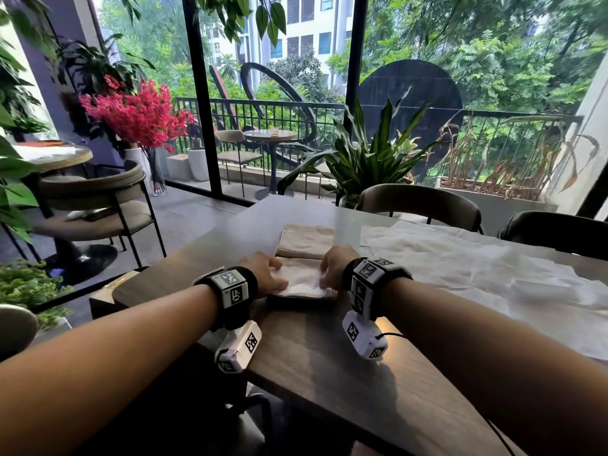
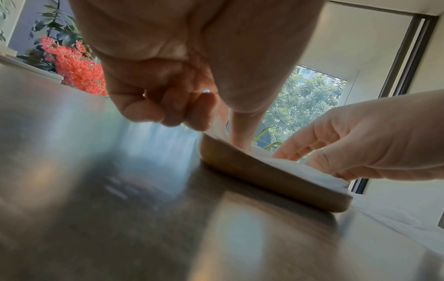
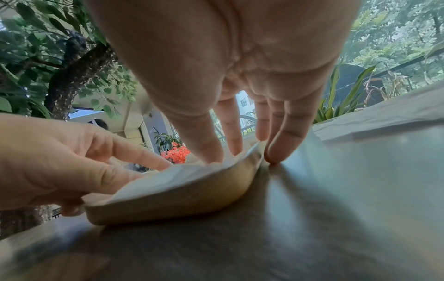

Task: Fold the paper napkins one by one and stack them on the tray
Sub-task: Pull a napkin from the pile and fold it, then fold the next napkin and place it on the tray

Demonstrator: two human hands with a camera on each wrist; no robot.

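Dark brown wood-grain table (image 1: 329,373). White napkin (image 1: 301,281) on a tan tray (image 2: 264,182). Beige folded napkins (image 1: 306,245). White unfolded napkins (image 1: 460,268) toward the table's right edge. Pink-red flowers (image 1: 138,113).

Our right hand (image 3: 240,57) fills the top centre, straight fingers (image 3: 206,144) pressing the white napkin (image 3: 182,175) into the wooden tray (image 3: 192,201), our left hand (image 3: 48,161) at the left edge with its index finger laid on the napkin, dark table (image 3: 312,218) below, red flowers (image 3: 176,154) small at centre.
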